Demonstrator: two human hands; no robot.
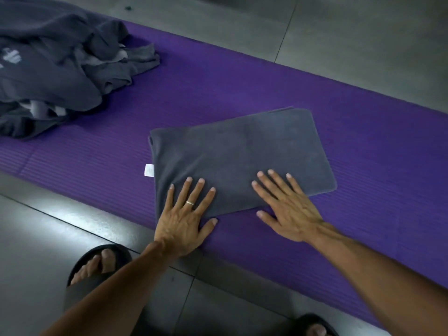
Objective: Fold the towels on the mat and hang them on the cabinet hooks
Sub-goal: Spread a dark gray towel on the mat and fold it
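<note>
A dark grey folded towel [242,151] lies flat on the purple mat [218,81], with a small white label [148,170] sticking out at its left edge. My left hand [185,217] presses flat on the towel's near left corner, fingers spread and straight, a ring on one finger. My right hand [288,204] lies flat on the towel's near edge, fingers spread, palm partly on the mat. A heap of unfolded grey towels [55,64] sits at the mat's far left end.
Grey floor tiles [351,32] surround the mat. My feet in dark sandals [97,267] stand on the tiles at the mat's near edge, one at lower left and one at the bottom right [315,326]. No cabinet or hooks are in view.
</note>
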